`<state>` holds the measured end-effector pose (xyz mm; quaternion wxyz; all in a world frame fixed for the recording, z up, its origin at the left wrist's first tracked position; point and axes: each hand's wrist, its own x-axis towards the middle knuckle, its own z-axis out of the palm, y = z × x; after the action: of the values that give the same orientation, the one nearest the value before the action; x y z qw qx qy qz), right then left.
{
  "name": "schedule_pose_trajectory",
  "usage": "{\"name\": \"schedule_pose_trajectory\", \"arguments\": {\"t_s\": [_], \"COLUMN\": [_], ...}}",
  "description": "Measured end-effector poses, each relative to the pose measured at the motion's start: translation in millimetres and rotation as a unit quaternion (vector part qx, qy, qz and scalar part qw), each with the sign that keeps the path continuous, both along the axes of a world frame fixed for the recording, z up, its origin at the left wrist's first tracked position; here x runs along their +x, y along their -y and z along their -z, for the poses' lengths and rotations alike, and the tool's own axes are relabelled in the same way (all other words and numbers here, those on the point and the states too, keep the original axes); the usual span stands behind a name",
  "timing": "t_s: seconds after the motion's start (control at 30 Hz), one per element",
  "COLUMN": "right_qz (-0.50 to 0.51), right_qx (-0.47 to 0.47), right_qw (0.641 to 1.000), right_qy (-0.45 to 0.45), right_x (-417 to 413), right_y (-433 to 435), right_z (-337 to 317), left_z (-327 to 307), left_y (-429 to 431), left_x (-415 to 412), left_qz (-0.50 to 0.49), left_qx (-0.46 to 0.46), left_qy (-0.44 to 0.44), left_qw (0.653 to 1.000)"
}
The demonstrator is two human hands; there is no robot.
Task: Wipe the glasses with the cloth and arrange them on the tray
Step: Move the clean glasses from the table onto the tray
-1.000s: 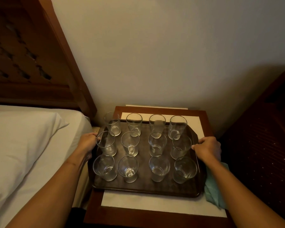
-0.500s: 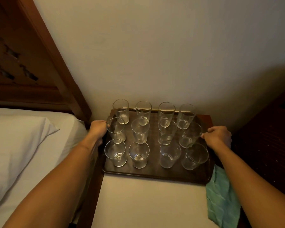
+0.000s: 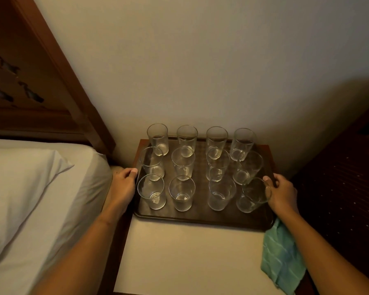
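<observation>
Nearest to me, the green cloth [image 3: 281, 252] lies crumpled at the near right corner of the table [image 3: 179, 256], draped over the right edge and partly under my right forearm; its upper end meets the near right corner of the tray [image 3: 200, 219]. The pale table top shows between me and the tray. The dark tray sits over the far half of the table, and I cannot tell whether it rests flat or is raised a little. My left grip [image 3: 124, 186] is clamped on the tray's left rim, thumb on top and the fingers hidden underneath. My right grip [image 3: 283, 194] is clamped on the right rim in the same way, thumb over the edge just beside the near right glass. Twelve clear glasses [image 3: 182, 193] stand upright on the tray in three rows of four, close together, the far row almost at the wall [image 3: 200, 60]. Off the table's left edge is a bed [image 3: 77, 188] with a white pillow [image 3: 19, 177], and behind it a carved wooden headboard [image 3: 30, 71]. Dark furniture [image 3: 339, 188] stands off the right edge.
</observation>
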<state>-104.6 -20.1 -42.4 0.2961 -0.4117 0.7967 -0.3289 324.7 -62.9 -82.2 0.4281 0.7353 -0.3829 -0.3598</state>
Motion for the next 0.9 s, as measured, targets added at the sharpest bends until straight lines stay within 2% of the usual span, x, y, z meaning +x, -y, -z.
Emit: {"name": "schedule_pose_trajectory", "arguments": {"t_s": [0.07, 0.37, 0.53, 0.67, 0.8, 0.9], "right_qz": [-0.006, -0.003, -0.008, 0.035, 0.088, 0.040], "right_qx": [-0.008, -0.011, -0.004, 0.007, 0.000, 0.033], "right_qw": [1.000, 1.000, 1.000, 0.999, 0.989, 0.983], "right_qy": [-0.004, -0.009, -0.023, -0.038, -0.116, -0.175], "right_x": [0, -4, -3, -1, 6, 28], "right_y": [1, 7, 3, -15, -64, -115], "right_z": [1, 6, 11, 12, 9, 19], "left_z": [8, 6, -4, -16, -17, -5], "left_y": [-7, -8, -20, -37, -59, -86], "left_x": [-5, -20, -25, -30, -34, -42], "left_qz": [-0.007, -0.004, 0.026, 0.020, 0.009, 0.008], "left_qx": [-0.025, -0.076, -0.095, -0.067, -0.030, -0.028], "left_qy": [0.021, 0.015, 0.072, 0.103, 0.174, 0.233], "left_qw": [0.999, 0.997, 0.992, 0.992, 0.984, 0.972]}}
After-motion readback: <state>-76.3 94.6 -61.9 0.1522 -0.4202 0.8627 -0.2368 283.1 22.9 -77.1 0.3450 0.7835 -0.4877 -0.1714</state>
